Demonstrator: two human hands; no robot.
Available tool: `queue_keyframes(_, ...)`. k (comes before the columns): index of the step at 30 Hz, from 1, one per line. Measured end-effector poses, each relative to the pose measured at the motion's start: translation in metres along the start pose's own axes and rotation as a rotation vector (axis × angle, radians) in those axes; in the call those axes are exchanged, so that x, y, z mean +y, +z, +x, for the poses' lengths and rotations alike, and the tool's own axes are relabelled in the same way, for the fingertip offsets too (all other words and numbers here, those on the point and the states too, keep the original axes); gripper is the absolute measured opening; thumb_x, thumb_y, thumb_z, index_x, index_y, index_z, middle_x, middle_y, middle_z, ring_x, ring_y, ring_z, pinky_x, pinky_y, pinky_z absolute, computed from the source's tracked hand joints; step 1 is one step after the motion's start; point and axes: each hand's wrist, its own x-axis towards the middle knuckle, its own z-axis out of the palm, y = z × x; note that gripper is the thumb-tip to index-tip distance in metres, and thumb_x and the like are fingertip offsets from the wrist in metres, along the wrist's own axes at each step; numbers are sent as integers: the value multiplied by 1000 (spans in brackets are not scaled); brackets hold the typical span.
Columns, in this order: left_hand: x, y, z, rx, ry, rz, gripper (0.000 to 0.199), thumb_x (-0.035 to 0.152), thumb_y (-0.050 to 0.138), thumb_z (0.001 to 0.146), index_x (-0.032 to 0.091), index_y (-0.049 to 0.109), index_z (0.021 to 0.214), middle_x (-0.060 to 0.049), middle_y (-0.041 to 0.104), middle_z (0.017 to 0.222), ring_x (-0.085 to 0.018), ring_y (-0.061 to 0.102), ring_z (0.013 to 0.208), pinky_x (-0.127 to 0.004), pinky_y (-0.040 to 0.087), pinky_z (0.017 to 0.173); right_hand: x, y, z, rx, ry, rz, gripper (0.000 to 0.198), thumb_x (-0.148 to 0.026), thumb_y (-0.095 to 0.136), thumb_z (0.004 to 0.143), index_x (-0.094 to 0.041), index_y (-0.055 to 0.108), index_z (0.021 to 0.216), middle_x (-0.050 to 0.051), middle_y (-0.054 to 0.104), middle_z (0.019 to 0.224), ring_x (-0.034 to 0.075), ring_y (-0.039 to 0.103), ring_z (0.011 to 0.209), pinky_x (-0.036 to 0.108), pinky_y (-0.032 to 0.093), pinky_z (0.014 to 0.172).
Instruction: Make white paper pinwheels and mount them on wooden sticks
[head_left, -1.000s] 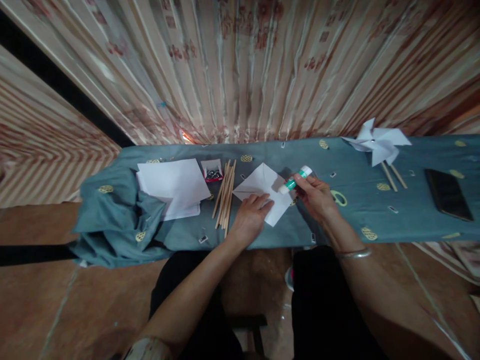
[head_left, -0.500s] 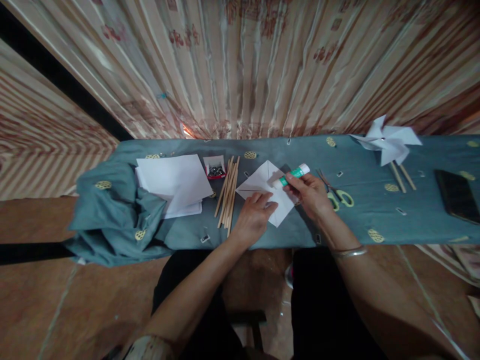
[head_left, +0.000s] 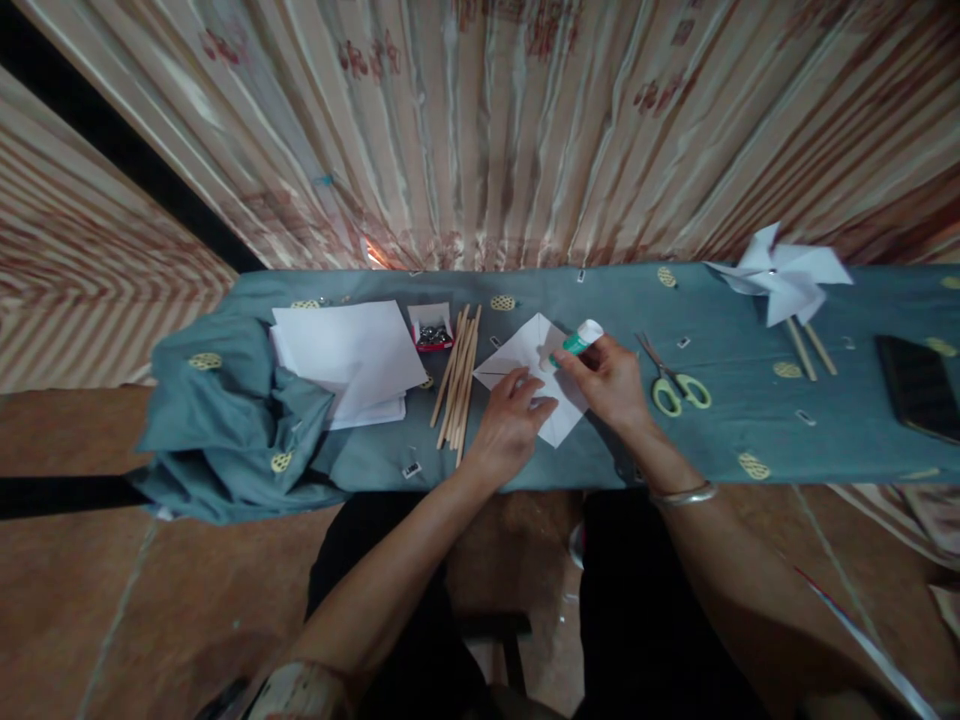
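Observation:
A square of white paper (head_left: 556, 428), with dark lines running in from its corners, lies turned like a diamond on the cloth. My left hand (head_left: 511, 425) rests on its left part, fingers spread and pressing it down. In my right hand (head_left: 611, 385) is a green and white glue stick (head_left: 577, 343), tilted so its lower end meets the paper near the middle. To the left lies a bundle of thin wooden sticks (head_left: 457, 385). Scissors with yellow-green handles (head_left: 679, 392) lie just right of my right hand.
A stack of white paper (head_left: 349, 350) and a small box of metal pins (head_left: 433, 330) sit on the left. At the far right are white paper pinwheels (head_left: 784, 275) on sticks and a black phone (head_left: 916, 385). A curtain (head_left: 495, 140) hangs behind the cloth-covered table (head_left: 720, 430).
My right hand has moved slightly left and down, and the glue stick is now tilted more steeply against the paper. The scissors show fully now. My left hand stays on the paper.

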Motion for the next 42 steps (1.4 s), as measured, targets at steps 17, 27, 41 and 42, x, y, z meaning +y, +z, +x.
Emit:
queue_keyframes(17,-1,6,2,-31,-81,-140,42,0,43,83,19,68,111,-10,57,132,-30,37,138,-53,25,115,-14,5,-2,0,-57,-156,31,-51,62,81,-20,63,84,4,67,71,18,57,62,29,38,59)
queue_keyframes(27,-4,12,2,30,-100,-220,39,5,41,86,21,70,107,-10,58,127,-31,37,137,-51,24,114,-18,6,-3,-37,-65,-166,26,-45,63,81,-19,64,84,3,67,71,18,58,62,29,40,61)
queue_keyframes(41,-4,12,0,-1,-64,40,40,9,38,94,23,68,116,-7,58,124,-29,32,138,-47,32,113,-23,4,-4,-109,-117,-189,25,-42,62,81,-18,63,87,1,64,66,16,57,57,26,37,56)
queue_keyframes(42,-3,11,0,4,-62,54,40,10,39,94,23,68,117,-7,58,123,-29,33,137,-47,33,113,-24,4,-4,-115,-120,-189,25,-42,62,81,-18,63,87,1,64,65,16,57,57,26,37,55)
